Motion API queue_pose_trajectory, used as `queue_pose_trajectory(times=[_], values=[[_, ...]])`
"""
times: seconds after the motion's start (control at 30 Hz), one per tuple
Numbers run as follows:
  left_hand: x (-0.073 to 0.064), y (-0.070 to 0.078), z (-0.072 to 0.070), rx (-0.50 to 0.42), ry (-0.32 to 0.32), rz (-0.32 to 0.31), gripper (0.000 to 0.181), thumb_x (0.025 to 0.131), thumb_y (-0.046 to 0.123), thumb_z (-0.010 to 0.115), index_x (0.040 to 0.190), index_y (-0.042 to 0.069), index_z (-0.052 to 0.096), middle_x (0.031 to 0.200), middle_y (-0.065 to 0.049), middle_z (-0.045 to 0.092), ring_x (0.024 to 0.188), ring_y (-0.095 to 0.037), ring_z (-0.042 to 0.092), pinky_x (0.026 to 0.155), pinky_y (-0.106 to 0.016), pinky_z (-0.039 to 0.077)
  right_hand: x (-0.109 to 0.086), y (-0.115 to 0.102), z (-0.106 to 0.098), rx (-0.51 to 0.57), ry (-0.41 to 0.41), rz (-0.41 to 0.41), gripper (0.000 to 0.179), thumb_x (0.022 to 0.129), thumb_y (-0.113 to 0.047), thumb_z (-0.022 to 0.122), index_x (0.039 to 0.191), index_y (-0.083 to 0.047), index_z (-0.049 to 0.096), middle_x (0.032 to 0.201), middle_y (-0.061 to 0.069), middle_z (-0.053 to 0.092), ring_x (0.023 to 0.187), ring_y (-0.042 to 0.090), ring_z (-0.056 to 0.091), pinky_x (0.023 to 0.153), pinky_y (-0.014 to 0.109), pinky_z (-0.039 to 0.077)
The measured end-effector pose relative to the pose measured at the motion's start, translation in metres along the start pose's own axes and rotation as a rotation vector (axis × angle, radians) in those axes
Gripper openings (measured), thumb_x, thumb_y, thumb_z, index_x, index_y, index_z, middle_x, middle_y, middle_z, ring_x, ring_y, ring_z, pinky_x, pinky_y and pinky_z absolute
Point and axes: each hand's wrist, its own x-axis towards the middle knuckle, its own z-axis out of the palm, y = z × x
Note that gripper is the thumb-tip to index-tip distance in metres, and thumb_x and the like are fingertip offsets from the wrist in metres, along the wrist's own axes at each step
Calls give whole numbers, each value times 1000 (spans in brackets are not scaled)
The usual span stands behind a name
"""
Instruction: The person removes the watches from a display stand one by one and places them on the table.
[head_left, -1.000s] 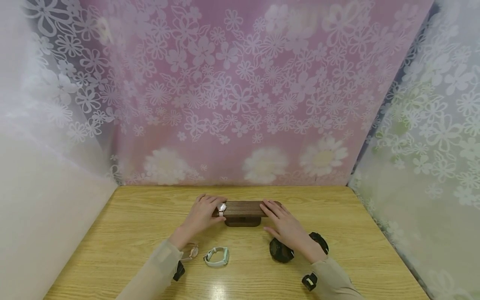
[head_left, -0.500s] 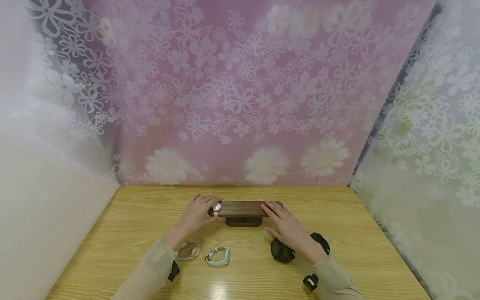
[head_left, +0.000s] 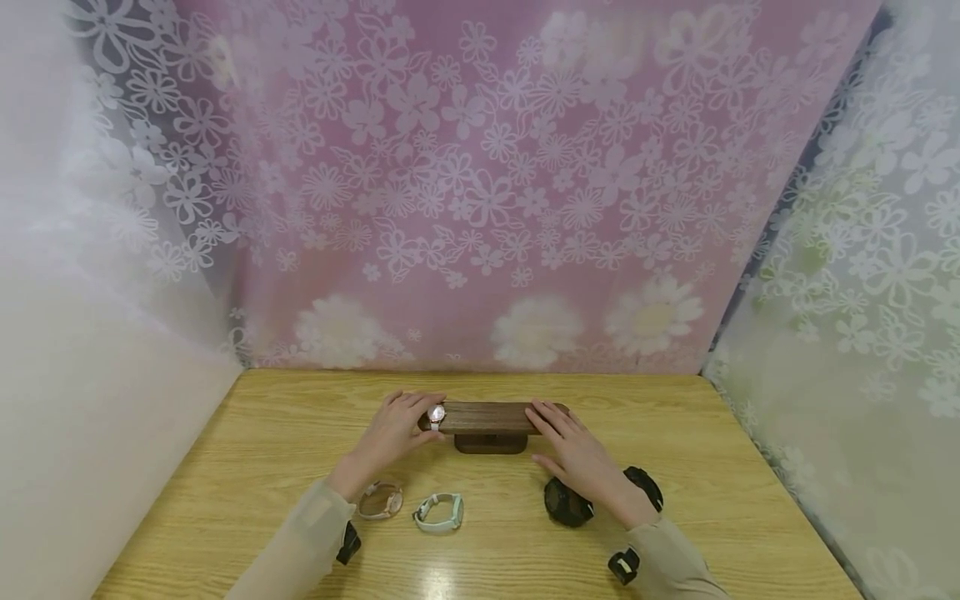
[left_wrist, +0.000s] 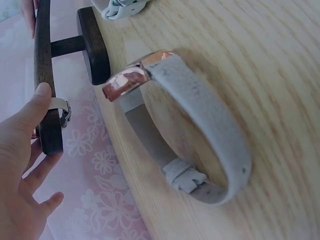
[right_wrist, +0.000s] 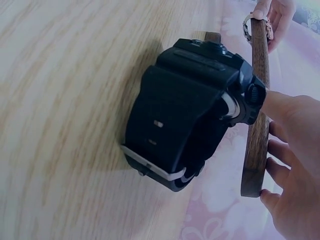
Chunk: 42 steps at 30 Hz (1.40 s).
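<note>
A dark wooden T-shaped watch stand (head_left: 487, 418) stands on the table, its bar running left to right. A small wristwatch (head_left: 437, 414) with a pale strap loops around the bar's left end. My left hand (head_left: 385, 435) holds this watch there, the thumb on the near side and the fingers beyond; in the left wrist view the thumb touches its strap (left_wrist: 59, 103). At the right end, fingers of my right hand (head_left: 579, 454) rest on the bar, fairly straight, with the thumb apart from it in the head view.
Near my left forearm a rose-gold wristwatch (head_left: 381, 501) with a pale strap lies on the table (head_left: 495, 558). A mint-green wristwatch (head_left: 439, 513) lies right of it. Two black wristwatches (head_left: 567, 503) sit under my right wrist. Flowered curtains (head_left: 480, 192) surround the table.
My left hand has slid the pale-strapped wristwatch left along the bar to its end, then stayed there. The right hand keeps resting on the bar. The head view has shifted slightly.
</note>
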Motion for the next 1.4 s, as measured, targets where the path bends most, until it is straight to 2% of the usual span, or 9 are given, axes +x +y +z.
queue_pose_trajectory(times=[0.3,0.67,0.8,1.07,1.4], values=[[0,1,-2,54,28,-10,65,82,40,82,138,15,62,129,-10,68,121,-36,62,114,-61,36,-1,1,0,9,-16,4,74,93,-29,76,154,-5,42,161,17,36,147,36,36,117,58,34],[2,-4,-8,36,-18,9,65,84,37,82,141,15,60,132,-11,67,120,-34,63,115,-63,34,0,2,1,-1,20,-16,75,90,-27,78,153,-3,43,159,18,38,143,39,40,114,60,37],[2,-6,-9,29,-24,14,65,83,36,83,139,13,62,131,-11,68,119,-33,64,113,-63,35,0,0,0,-1,11,-9,74,91,-27,78,153,-4,44,159,17,38,144,37,39,114,59,37],[3,-8,-9,32,-31,25,65,81,37,84,139,16,63,130,-9,69,118,-30,65,112,-62,38,0,-4,-5,9,5,4,75,89,-26,79,152,-3,45,158,18,40,144,38,40,113,60,38],[3,-6,-7,52,23,-17,63,76,40,88,130,15,68,123,-9,72,111,-34,67,111,-64,39,-1,-3,-5,13,-44,32,74,94,-29,75,155,-5,41,161,16,35,147,35,36,117,58,34]])
